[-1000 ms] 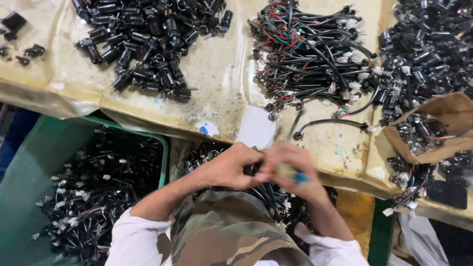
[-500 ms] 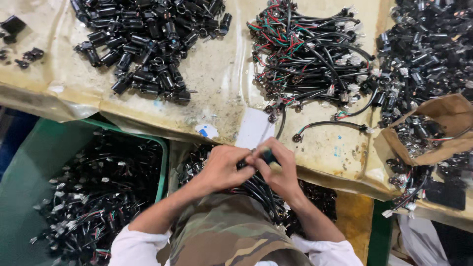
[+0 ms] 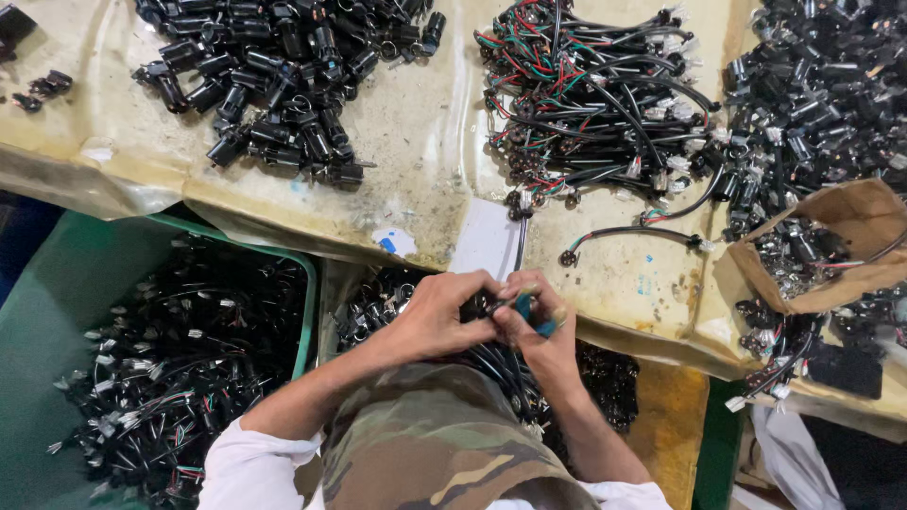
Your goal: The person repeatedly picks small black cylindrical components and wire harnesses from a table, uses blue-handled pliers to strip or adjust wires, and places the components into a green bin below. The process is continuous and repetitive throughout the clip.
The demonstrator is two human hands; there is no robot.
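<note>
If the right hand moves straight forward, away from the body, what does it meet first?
Probably the table edge, then the loose black cable lying alone on the table. The right hand holds a small blue tool below that edge; depth is unclear.

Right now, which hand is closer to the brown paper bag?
Right. The right hand sits on the side toward the brown paper bag, though well apart from it. The left hand is further away, beside the right hand.

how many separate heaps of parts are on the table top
3. A heap of black cylindrical connectors at upper left, a tangle of black cables with red and green wires in the middle, a black pile at upper right. More may lie beyond the frame.
</note>
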